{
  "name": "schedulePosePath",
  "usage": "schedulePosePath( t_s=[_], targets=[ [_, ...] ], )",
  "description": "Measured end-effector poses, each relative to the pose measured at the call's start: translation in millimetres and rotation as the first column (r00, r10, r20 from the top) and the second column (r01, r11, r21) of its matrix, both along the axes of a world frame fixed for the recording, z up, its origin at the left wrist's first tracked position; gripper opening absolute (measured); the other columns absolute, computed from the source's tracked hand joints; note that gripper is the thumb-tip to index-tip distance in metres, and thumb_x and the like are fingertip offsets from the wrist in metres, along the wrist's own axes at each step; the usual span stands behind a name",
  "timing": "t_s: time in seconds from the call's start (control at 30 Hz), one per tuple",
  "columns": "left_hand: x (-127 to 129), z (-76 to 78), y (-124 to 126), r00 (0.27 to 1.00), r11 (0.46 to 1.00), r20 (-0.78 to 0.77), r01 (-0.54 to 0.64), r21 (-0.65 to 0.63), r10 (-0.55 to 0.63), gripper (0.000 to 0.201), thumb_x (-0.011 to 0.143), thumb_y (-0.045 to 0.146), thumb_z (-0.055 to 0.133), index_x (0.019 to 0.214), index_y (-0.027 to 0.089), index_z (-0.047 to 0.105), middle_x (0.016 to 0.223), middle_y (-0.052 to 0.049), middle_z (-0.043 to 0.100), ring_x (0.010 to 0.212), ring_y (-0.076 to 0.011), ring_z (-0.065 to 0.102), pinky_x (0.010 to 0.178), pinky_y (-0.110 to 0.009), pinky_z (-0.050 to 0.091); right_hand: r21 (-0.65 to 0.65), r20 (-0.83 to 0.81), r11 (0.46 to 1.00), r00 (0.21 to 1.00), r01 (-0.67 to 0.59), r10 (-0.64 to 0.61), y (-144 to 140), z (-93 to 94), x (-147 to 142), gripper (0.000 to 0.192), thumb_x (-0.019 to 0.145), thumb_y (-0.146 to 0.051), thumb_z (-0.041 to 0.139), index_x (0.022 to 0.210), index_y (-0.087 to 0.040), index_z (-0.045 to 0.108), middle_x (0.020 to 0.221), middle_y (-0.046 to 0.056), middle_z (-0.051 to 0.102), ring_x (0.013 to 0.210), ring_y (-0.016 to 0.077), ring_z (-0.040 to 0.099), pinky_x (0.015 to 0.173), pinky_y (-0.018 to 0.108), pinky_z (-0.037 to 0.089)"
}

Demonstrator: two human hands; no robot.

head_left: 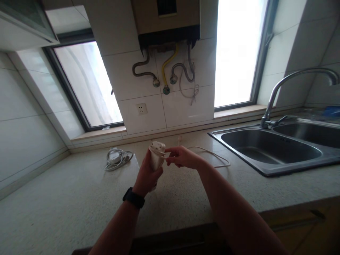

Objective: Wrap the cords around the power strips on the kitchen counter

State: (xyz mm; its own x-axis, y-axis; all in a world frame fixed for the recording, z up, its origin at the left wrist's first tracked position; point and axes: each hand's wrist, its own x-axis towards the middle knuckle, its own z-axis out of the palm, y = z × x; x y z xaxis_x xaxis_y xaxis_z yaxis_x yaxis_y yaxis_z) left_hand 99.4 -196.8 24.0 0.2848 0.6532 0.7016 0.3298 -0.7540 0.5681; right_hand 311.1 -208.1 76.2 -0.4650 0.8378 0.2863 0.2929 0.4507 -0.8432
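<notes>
The left hand (149, 171) clasps an oblong white plastic block (156, 163), long axis tilted near-upright, above the pale speckled table (79, 202). Beside its upper right, the right hand (182, 157) meets slender white cord (160, 154); pinch indeterminable.

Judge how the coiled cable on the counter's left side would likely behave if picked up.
The coiled cable would probably flop, since it lies in curved, slender loops. The white block among those loops looks bulkier than they do, so it may dangle or swing.

Your left hand (147, 173) is gripping, your right hand (182, 157) is pinching beside it; your forearms (228, 198) are converging.
</notes>
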Motion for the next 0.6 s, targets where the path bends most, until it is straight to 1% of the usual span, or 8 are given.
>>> schedulePosePath(
  t_s=[0.07,0.13,0.23,0.33,0.4,0.5,0.57,0.6],
  targets=[
    [-0.7,1.0,-0.4,1.0,0.999,0.03,-0.004,-0.047,0.005,0.094,0.077,0.022,0.065,0.157,0.018,0.015,0.145,-0.017,0.044,0.13,-0.0307,0.045,0.107,-0.047,0.037,0.019,-0.015,0.999,1.0,0.027,-0.026,2.1,-0.3,3.0,0.056,0.081,-0.045,0.073,0.126,-0.015,0.057,0.073,0.001,0.065,0.047,0.0056,0.045,0.041,0.017,0.033],
    [0.1,2.3,-2.1,0.999,0.997,0.049,-0.019,-0.075,0.023,0.094,0.076,0.023,0.066,0.157,0.018,0.018,0.144,-0.017,0.046,0.129,-0.0306,0.046,0.106,-0.046,0.038,0.067,-0.045,0.997,0.999,0.032,-0.03,3.4,-0.7,4.7,0.048,0.079,-0.041,0.075,0.115,-0.015,0.056,0.069,0.0,0.063,0.05,0.0072,0.048,0.043,0.017,0.036],
    [2.1,4.0,-4.4,0.997,0.993,0.071,-0.028,-0.113,0.036,0.093,0.077,0.024,0.066,0.156,0.017,0.019,0.14,-0.016,0.049,0.124,-0.0291,0.05,0.102,-0.043,0.041,0.16,-0.125,0.986,0.992,0.054,-0.034,5.1,-1.9,5.5,0.039,0.077,-0.037,0.076,0.099,-0.016,0.051,0.07,-0.002,0.061,0.056,0.008,0.05,0.048,0.018,0.038],
    [2.5,5.7,-5.2,0.995,0.988,0.097,-0.003,-0.154,0.018,0.088,0.078,0.024,0.065,0.155,0.018,0.024,0.134,-0.013,0.053,0.116,-0.026,0.055,0.096,-0.038,0.044,0.228,-0.146,0.968,0.987,0.104,-0.072,6.8,-3.6,4.1,0.033,0.078,-0.037,0.076,0.087,-0.015,0.053,0.069,-0.001,0.059,0.058,0.0072,0.049,0.051,0.018,0.037],
    [1.4,7.3,-5.9,0.992,0.985,0.123,0.035,-0.167,-0.015,0.083,0.078,0.024,0.065,0.153,0.019,0.029,0.131,-0.011,0.055,0.111,-0.0233,0.055,0.095,-0.036,0.044,0.215,-0.131,0.971,0.988,0.104,-0.077,7.4,-4.6,1.9,0.031,0.08,-0.039,0.074,0.084,-0.015,0.055,0.069,0.0,0.059,0.056,0.007,0.047,0.049,0.018,0.037],
    [-1.0,10.7,-9.3,0.98,0.97,0.174,0.133,-0.205,-0.097,0.075,0.078,0.022,0.065,0.148,0.019,0.037,0.123,-0.008,0.058,0.102,-0.0195,0.054,0.09,-0.032,0.045,0.159,-0.109,0.982,0.99,0.102,-0.085,6.5,-5.5,-3.0,0.032,0.081,-0.043,0.072,0.082,-0.015,0.056,0.068,-0.001,0.059,0.052,0.0071,0.046,0.046,0.019,0.037],
    [-1.9,12.7,-13.2,0.963,0.941,0.215,0.219,-0.259,-0.164,0.068,0.078,0.02,0.064,0.143,0.02,0.044,0.114,-0.006,0.059,0.094,-0.0173,0.054,0.083,-0.029,0.045,0.131,-0.113,0.987,0.991,0.091,-0.076,5.0,-5.6,-6.9,0.032,0.081,-0.043,0.072,0.082,-0.015,0.056,0.066,-0.001,0.058,0.051,0.0069,0.046,0.046,0.019,0.037],
    [-1.9,13.1,-15.1,0.949,0.918,0.245,0.268,-0.293,-0.199,0.064,0.078,0.02,0.063,0.14,0.02,0.046,0.109,-0.005,0.059,0.089,-0.0161,0.053,0.078,-0.027,0.045,0.123,-0.121,0.989,0.991,0.08,-0.066,4.1,-5.5,-8.8,0.032,0.081,-0.043,0.072,0.082,-0.015,0.056,0.064,-0.002,0.057,0.051,0.0068,0.045,0.045,0.019,0.037]
  ],
)
